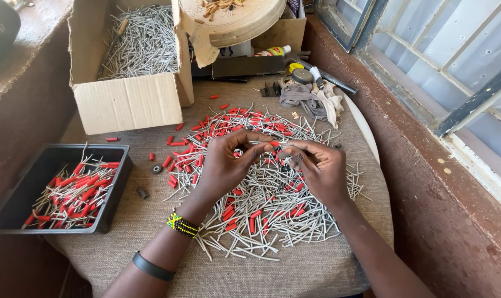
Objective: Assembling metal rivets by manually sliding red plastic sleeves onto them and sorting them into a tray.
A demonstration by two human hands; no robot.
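Here, both hands (272, 160) pinch a red-sleeved pin (273, 144).

Single head-worn view, looking steeply down from close above onto round cloth-covered table (294, 270), barred window (443, 60) at right edge

Red sleeve (274, 143) on thin metal pin (261, 143).

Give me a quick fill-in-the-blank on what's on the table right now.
1. Both hands pinch one pin with a ____ sleeve.
2. The black tray sits on the person's ____ side.
3. The cardboard box holds bare ____ pins.
Missing words: red; left; grey
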